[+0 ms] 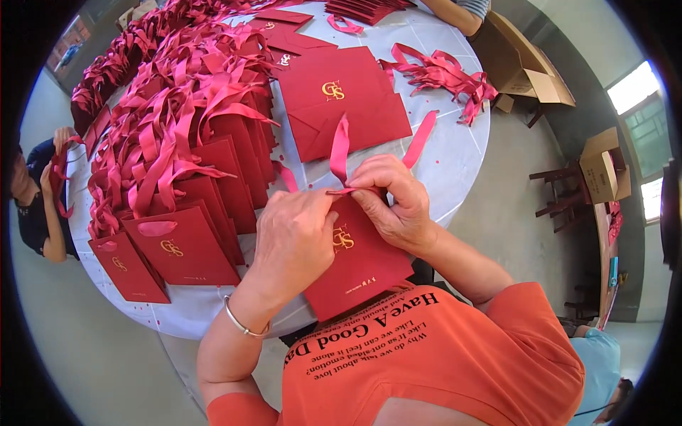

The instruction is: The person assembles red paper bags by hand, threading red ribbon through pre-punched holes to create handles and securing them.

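A red paper gift bag (pixel 359 266) with a gold emblem lies against my front at the table's near edge. At its top edge, my left hand (pixel 295 231) is closed, pinching a pink ribbon (pixel 339 145). The thumb and fingers of my right hand (pixel 394 202) are pressed together on the same ribbon, close beside the left. Two ribbon ends stick up beyond my hands. Whether the ribbon is knotted or threaded through a hole is hidden by my fingers. Just beyond lies a pile of flat red gift bags (pixel 348 106).
Left of my hands, upright red bags (pixel 188 248) with pink ribbon handles stand in packed rows on the round white-covered table (pixel 455 160). Loose ribbons (pixel 455 82) lie at the right. Cardboard boxes (pixel 522 60) stand beyond. A person (pixel 42 199) handles ribbon at the left; others are partly visible.
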